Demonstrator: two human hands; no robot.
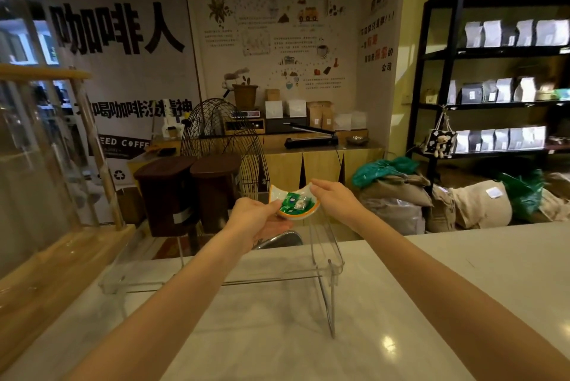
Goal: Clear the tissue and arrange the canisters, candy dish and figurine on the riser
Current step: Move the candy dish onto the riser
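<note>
Over the riser (320, 260), left hand (256, 220) & right hand (331, 195) pinch candy dish (293, 203); riser looks bare, canisters/figurine prob. left.

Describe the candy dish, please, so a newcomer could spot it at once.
Above the clear acrylic riser on the white counter, both hands hold a small dish. It alone is curved, white with an orange rim, holding green-wrapped candies.
</note>
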